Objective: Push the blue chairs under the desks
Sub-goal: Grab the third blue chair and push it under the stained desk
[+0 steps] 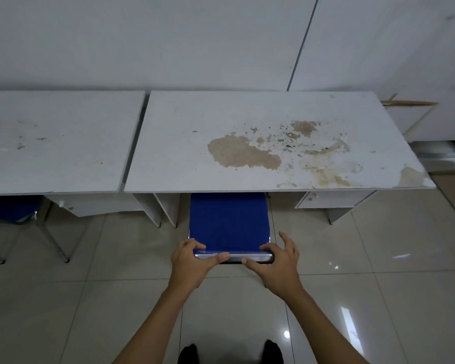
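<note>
A blue chair stands in front of me, its seat hidden under the stained white desk; only the blue backrest and its chrome top rail show. My left hand is wrapped around the rail's left end, thumb along the metal. On the rail's right end rests my right hand, with the thumb and one finger around it and the other fingers spread. A second blue chair sits partly under the left desk, its metal legs sticking out.
Both desks stand against a white wall, with drawer units beneath them. The floor is glossy beige tile. A broken wooden frame leans beyond the right desk. My shoes show at the bottom edge.
</note>
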A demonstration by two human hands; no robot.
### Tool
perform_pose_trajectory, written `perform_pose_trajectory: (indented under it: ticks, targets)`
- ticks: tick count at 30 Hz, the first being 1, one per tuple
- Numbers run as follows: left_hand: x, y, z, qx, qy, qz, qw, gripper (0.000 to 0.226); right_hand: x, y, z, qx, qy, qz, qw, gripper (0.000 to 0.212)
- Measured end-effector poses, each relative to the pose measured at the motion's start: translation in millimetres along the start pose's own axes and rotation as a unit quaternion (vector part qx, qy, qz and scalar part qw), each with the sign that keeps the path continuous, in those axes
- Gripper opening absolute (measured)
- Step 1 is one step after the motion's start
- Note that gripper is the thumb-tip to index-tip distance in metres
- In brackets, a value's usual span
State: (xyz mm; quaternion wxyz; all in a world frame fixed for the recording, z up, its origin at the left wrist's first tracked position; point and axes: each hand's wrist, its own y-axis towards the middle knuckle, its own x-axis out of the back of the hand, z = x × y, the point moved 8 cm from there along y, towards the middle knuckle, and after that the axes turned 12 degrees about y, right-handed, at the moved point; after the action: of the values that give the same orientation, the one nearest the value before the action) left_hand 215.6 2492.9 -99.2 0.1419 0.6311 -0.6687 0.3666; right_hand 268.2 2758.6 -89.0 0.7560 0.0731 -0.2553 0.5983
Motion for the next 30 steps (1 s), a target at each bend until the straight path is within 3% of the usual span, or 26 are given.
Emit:
perform_pose_trajectory:
  ticks: [9, 17, 27, 30]
  targets:
    - [5.6, 74.5, -24.0, 0.001, 0.023, 0.006, 1.000, 0.066, -1.3, 76.0, 21.4, -0.015, -0.006, 0.010, 1.000, 0.063]
    - [12.9, 124.4, -43.7, 0.010, 0.032, 0.010, 0.999, 0.084, -5.0, 131.9, 38.2, -0.028, -0.015, 0.019, 0.999, 0.058]
    - [22.9, 167.5, -60.5, 0.002, 0.022, 0.003, 1.000, 0.091, -10.8, 174.8, 49.6, -0.040, -0.015, 0.019, 0.999, 0.070]
    - [22.9, 176.0, -64.7, -0.002, 0.053, 0.027, 0.998, 0.094, -11.4, 182.9, 54.6, -0.072, -0.029, 0.053, 0.996, 0.072]
